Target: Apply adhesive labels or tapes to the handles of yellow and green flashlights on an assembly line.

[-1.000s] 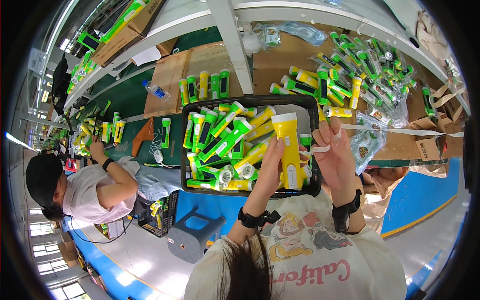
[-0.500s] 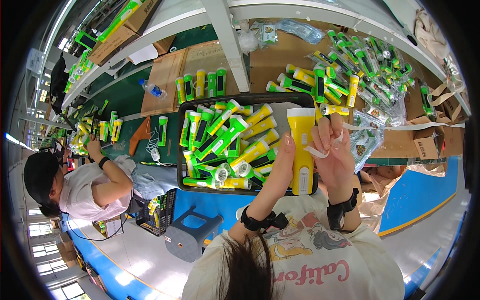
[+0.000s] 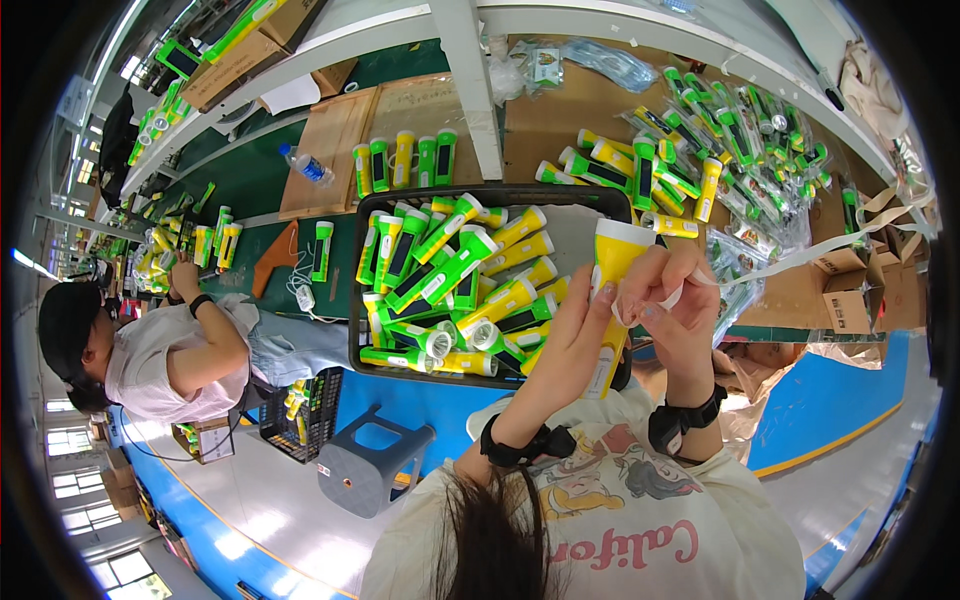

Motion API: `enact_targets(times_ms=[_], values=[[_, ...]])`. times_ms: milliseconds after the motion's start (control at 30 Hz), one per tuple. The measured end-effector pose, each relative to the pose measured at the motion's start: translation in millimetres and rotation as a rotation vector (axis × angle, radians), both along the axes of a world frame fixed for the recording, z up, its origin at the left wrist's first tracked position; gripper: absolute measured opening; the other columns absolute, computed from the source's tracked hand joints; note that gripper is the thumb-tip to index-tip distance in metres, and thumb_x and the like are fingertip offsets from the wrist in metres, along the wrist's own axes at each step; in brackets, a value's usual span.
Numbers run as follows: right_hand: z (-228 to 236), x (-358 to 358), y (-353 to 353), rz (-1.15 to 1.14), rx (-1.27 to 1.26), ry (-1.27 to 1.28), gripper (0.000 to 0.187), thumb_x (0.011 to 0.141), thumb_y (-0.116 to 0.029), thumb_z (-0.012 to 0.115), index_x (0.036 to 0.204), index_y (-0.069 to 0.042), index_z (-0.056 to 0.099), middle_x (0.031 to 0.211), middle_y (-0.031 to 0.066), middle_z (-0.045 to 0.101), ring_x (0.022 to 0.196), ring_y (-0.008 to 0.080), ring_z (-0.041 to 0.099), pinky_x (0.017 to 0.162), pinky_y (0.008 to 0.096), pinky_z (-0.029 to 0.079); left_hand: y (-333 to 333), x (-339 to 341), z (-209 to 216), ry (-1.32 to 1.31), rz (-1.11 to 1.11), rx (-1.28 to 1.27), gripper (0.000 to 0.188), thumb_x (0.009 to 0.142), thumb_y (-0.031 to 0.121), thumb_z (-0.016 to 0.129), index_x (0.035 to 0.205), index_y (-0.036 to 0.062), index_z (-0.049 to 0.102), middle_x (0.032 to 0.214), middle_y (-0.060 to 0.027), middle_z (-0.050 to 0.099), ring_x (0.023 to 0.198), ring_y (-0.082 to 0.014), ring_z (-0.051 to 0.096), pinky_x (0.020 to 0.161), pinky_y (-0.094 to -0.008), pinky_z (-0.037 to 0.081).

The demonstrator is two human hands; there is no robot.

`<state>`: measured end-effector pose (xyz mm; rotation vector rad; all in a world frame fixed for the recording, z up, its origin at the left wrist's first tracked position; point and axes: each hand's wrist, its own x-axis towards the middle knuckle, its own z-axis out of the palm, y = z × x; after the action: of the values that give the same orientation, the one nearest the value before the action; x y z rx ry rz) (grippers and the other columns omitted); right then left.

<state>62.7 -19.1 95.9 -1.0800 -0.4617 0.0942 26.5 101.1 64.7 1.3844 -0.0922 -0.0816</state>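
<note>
One yellow torch (image 3: 616, 263), tilted, gripped by fingers of the left hand (image 3: 570, 340), white strap (image 3: 760, 272) pinched in the right hand (image 3: 672, 305) just beside them, crate (image 3: 440, 379) beyond (torches (image 3: 440, 272) heaped inside, I see)

A workshop room with a green table, a painted floor and a row of windows.
A white metal frame (image 3: 360, 57) spans the green table (image 3: 258, 183), with one post (image 3: 465, 90) coming down behind its front edge. The floor (image 3: 840, 395) is blue beside the table and shiny grey farther out, with a yellow line (image 3: 835, 444) along the border. A grey-blue stool (image 3: 358, 478) stands on it. At lower left, bright windows (image 3: 130, 578) line a pale wall, light glares off the grey part, and a lamp strip (image 3: 32, 265) glows at far left.
</note>
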Motion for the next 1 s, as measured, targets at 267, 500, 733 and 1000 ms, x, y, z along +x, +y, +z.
enact_targets(times_ms=[267, 500, 733, 1000], values=[[-12, 12, -9, -0.064, 0.012, 0.027, 0.027, 0.073, 0.0, 0.06, 0.079, -0.011, 0.036, 0.075, 0.0098, 0.053, 0.063, 0.0127, 0.052, 0.061, 0.0236, 0.046, 12, 1, 9, 0.268, 0.013, -0.422, 0.034, 0.095, 0.033, 0.035, 0.115, 0.0054, 0.04, 0.086, -0.0087, 0.056, 0.067, -0.0151, 0.058, 0.056, -0.0281, 0.049], [-11, 8, -4, -0.205, -0.037, -0.014, 0.03, 0.074, -0.001, 0.064, 0.09, -0.009, 0.041, 0.085, 0.0111, 0.055, 0.073, 0.0122, 0.052, 0.059, 0.0216, 0.044, 15, -1, 6, 0.243, 0.061, -0.481, 0.037, 0.096, 0.038, 0.034, 0.115, 0.007, 0.039, 0.086, -0.0082, 0.055, 0.067, -0.0142, 0.056, 0.057, -0.028, 0.049], [-7, 1, 4, -0.445, -0.581, -0.116, 0.044, 0.067, 0.002, 0.07, 0.098, -0.008, 0.042, 0.094, 0.0073, 0.057, 0.08, 0.0078, 0.048, 0.056, 0.0191, 0.039, 16, -1, 3, 0.134, 0.122, -0.299, 0.039, 0.096, 0.039, 0.032, 0.117, 0.0069, 0.038, 0.086, -0.0078, 0.054, 0.067, -0.0131, 0.056, 0.059, -0.0262, 0.048], [-3, -10, 2, -0.486, -0.443, -0.16, 0.037, 0.074, 0.009, 0.062, 0.096, -0.006, 0.038, 0.093, 0.0102, 0.057, 0.077, 0.0125, 0.058, 0.062, 0.0218, 0.047, 13, -4, -5, 0.057, 0.124, -0.243, 0.044, 0.096, 0.044, 0.029, 0.117, 0.0059, 0.036, 0.088, -0.0095, 0.054, 0.069, -0.0134, 0.056, 0.062, -0.0261, 0.048]])
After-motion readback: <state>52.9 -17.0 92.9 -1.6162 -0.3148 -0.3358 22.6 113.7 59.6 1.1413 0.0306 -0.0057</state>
